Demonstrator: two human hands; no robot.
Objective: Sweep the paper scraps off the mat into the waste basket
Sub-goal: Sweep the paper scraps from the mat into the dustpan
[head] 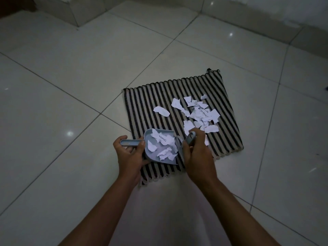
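Note:
A black-and-cream striped mat [152,96] lies on the tiled floor. Several torn white paper scraps [198,112] are scattered over its right half. My left hand [130,153] grips the handle of a small grey-blue dustpan [150,155], which rests on the mat's near left part and holds several scraps. My right hand [197,153] is closed around a small grey hand brush [190,137]; its bristles touch the open right edge of the dustpan. No waste basket is in view.
Glossy pale floor tiles [62,86] surround the mat on all sides. A low tiled step [74,9] stands at the far left and a wall skirting [266,22] runs along the far right.

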